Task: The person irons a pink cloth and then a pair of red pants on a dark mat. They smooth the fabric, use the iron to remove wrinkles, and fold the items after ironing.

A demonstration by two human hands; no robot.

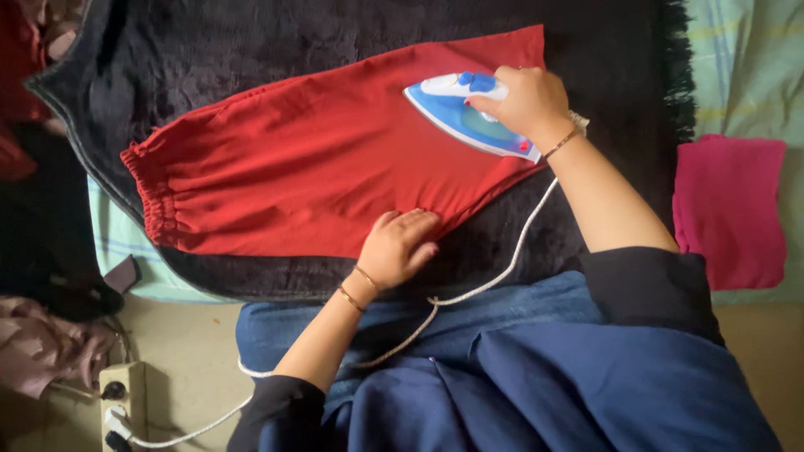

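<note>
The right hand (526, 102) wraps the handle of a blue and white iron (469, 117), hiding most of that handle; the iron's soleplate lies face down on the red garment (310, 159) and cannot be seen. The left hand (400, 245) lies flat, fingers loosely curled, holding nothing, pressing the garment's near edge. The garment is smooth woven cloth with a gathered elastic band at its left end, spread flat across a dark, fuzzy blanket (251, 50) with a fringed right edge. A white cord (502, 268) runs from the iron over the person's blue lap to a power strip (122, 402) at near left, partly cut off by the frame. A folded pink cloth (733, 209) lies to the right on pale striped bedding (745, 67). Crumpled clothes at far left are hard to make out.
</note>
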